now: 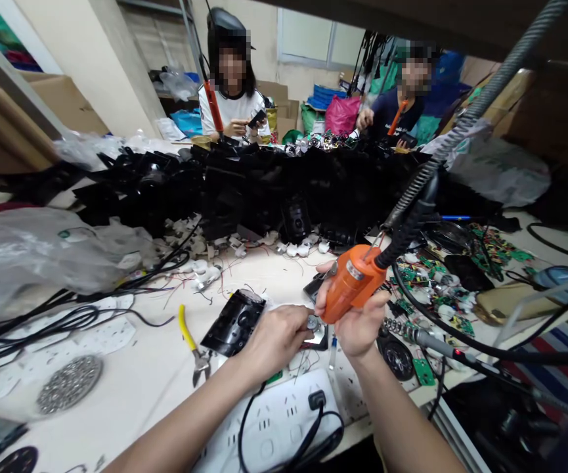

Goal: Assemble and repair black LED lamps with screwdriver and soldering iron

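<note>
My right hand (357, 322) is wrapped round an orange electric screwdriver (351, 282), tilted with its tip down toward a small black part (316, 334) on the table. A black coiled cable (412, 223) runs up from the screwdriver's rear to the right. My left hand (276, 338) is closed in a pinch at the screwdriver's tip, touching a small round metal piece there. A black plastic panel (234, 322) lies just left of my left hand.
Yellow-handled pliers (192, 345) lie left of the panel. A white power strip (278, 427) with a black plug sits at the near edge. Black housings (264, 184) are heaped across the middle, green circuit boards (436, 276) at right, plastic bags (32, 253) at left. Two persons sit opposite.
</note>
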